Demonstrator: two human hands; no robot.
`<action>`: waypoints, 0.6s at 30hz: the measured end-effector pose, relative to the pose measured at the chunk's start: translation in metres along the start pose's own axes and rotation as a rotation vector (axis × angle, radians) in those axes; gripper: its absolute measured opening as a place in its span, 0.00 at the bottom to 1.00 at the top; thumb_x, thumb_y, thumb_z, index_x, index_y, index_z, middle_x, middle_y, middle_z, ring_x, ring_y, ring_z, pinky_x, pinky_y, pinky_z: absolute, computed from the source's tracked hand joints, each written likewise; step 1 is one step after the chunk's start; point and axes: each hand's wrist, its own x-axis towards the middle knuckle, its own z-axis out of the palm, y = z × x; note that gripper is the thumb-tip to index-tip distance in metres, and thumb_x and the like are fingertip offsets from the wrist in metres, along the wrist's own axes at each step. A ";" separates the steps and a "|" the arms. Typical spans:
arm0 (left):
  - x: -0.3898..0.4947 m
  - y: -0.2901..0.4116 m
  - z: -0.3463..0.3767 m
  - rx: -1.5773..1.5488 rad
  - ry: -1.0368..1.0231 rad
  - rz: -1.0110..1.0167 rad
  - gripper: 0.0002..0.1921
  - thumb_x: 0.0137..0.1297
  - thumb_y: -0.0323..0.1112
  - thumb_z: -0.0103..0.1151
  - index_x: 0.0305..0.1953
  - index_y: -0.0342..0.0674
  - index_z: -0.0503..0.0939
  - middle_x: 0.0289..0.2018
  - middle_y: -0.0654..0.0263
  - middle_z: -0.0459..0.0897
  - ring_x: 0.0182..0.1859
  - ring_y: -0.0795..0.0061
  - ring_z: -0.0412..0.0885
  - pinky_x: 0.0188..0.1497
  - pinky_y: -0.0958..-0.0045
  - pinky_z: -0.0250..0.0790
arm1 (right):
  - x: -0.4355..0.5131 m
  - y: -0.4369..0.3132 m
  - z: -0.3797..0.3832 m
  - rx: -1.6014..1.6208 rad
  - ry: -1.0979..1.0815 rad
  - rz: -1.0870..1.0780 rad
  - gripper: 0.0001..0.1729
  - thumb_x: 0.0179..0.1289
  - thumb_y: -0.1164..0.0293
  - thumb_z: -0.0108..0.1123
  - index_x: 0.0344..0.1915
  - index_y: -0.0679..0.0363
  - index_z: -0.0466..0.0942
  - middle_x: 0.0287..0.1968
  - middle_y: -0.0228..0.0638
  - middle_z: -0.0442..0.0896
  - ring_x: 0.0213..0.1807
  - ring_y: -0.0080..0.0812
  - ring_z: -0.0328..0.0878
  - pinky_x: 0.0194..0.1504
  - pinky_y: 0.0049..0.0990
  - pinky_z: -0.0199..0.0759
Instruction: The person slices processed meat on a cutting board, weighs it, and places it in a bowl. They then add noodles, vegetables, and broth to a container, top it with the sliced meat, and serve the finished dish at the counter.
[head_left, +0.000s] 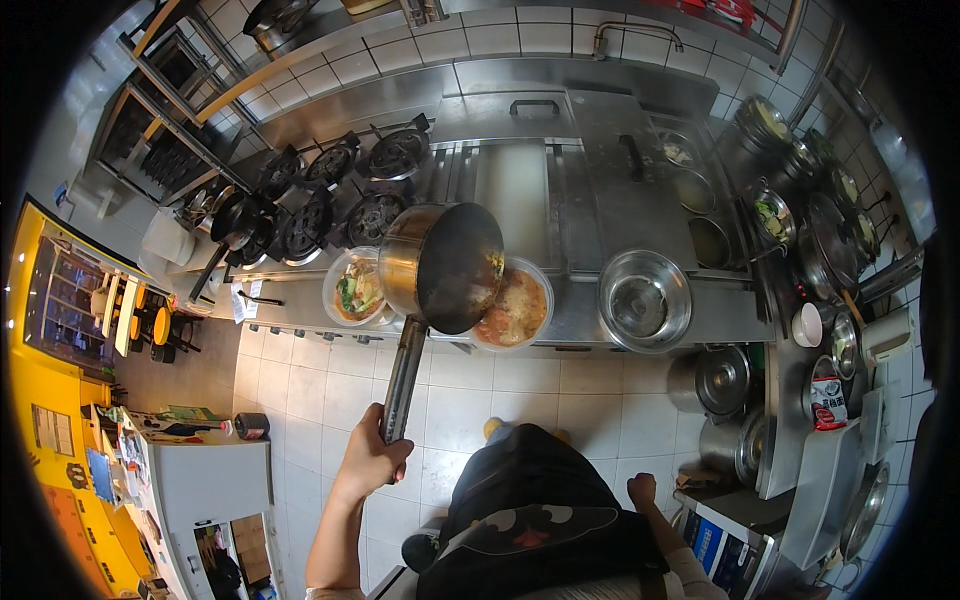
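Observation:
My left hand (373, 455) grips the long metal handle of a saucepan (460, 270). The pan is tipped to the right, and its rim overlaps a round plastic container of orange broth with pale food (517, 304). Only smears of residue show on the pan's dark inner wall. To its left, partly hidden by the pan, stands another plastic container (356, 289) with leafy greens and other food in broth. My right hand (641, 491) hangs beside my apron with its fingers curled, apart from any object.
Gas burners (375, 214) and a black-handled pan (236, 221) lie to the left. A steel bowl (645, 300) stands on the counter's right side. Lidded stockpots (721, 381) stand at lower right. Behind me at left is a white cabinet (214, 480).

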 end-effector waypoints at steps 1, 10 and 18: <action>0.000 -0.002 0.001 0.014 0.003 0.020 0.13 0.50 0.20 0.53 0.37 0.30 0.63 0.15 0.66 0.68 0.11 0.77 0.69 0.11 0.75 0.58 | 0.000 0.001 0.001 0.010 0.005 -0.014 0.08 0.41 0.73 0.53 0.17 0.66 0.77 0.23 0.54 0.79 0.27 0.54 0.78 0.33 0.45 0.72; 0.009 -0.019 0.007 0.325 0.157 0.240 0.14 0.49 0.21 0.54 0.37 0.30 0.64 0.14 0.60 0.72 0.12 0.74 0.72 0.13 0.73 0.62 | -0.001 0.000 0.000 0.015 0.012 -0.079 0.09 0.40 0.72 0.53 0.16 0.67 0.77 0.22 0.54 0.78 0.26 0.55 0.76 0.32 0.45 0.72; 0.005 -0.012 0.001 0.136 0.064 0.062 0.14 0.49 0.22 0.54 0.38 0.31 0.64 0.15 0.61 0.72 0.12 0.74 0.71 0.14 0.72 0.62 | -0.004 0.004 -0.002 0.003 0.006 -0.045 0.10 0.40 0.70 0.53 0.15 0.67 0.76 0.21 0.55 0.77 0.25 0.55 0.76 0.32 0.46 0.72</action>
